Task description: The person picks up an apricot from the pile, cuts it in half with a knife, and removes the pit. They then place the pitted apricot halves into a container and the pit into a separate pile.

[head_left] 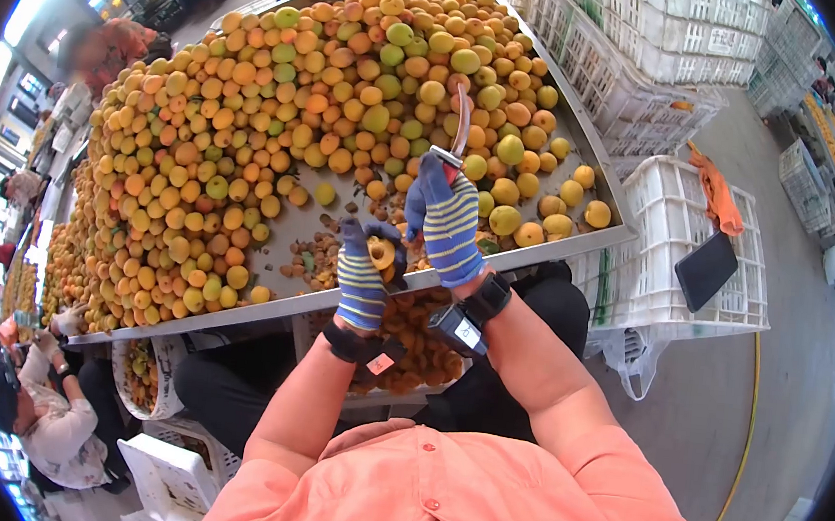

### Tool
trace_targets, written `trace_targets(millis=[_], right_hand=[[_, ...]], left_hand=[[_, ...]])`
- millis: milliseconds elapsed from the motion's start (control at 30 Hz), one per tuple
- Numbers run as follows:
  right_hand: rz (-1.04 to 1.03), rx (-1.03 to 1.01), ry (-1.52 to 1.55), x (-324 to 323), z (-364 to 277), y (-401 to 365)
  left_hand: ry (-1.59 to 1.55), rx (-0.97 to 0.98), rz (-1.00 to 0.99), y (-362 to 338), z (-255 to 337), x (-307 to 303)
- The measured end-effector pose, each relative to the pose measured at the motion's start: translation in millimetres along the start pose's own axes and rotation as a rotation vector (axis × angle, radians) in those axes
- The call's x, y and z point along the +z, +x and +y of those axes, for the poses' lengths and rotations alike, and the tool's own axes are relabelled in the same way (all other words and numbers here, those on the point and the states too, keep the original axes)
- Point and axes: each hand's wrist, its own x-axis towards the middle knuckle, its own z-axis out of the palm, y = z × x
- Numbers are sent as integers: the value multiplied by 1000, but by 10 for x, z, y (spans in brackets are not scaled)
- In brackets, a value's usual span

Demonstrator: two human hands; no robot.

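Observation:
My left hand, in a striped blue and yellow glove, is closed round a cut apricot with a dark hollow in its flesh. My right hand, gloved alike, grips a curved knife whose blade points up and away from me. Both hands are over the near edge of a metal table, close together. A large heap of whole apricots, orange, yellow and some green, covers much of the table. Loose apricot pits lie beside my left hand.
Below the table edge, a crate holds cut apricots. To my right stands a white plastic crate with an orange cloth and a dark flat object. Stacked crates rise behind. A co-worker sits at left.

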Motion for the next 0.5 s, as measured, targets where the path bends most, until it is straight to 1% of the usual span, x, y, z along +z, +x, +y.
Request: trace_targets(millis=[67,100,200,300,367,467,500], right_hand=[[31,2,87,39,-69,-2],[46,0,61,61,-115,-23],[75,-134,-54,76,-163,-47],[90,-182,-97,89,-184,-76],[107,-177,-67,102,-177,-84],[175,-158,-12,52,-135,-42],[202,-147,7,15,-102,-5]], left_hand=[[77,-11,2,-8,-79,54],[69,12,17,2,-153,94],[109,29,47,-3,-235,174],[124,53,93,7,-240,292],[153,40,124,14,-225,346],[326,172,144,20,-237,392],[315,132,171,-3,-204,448]])
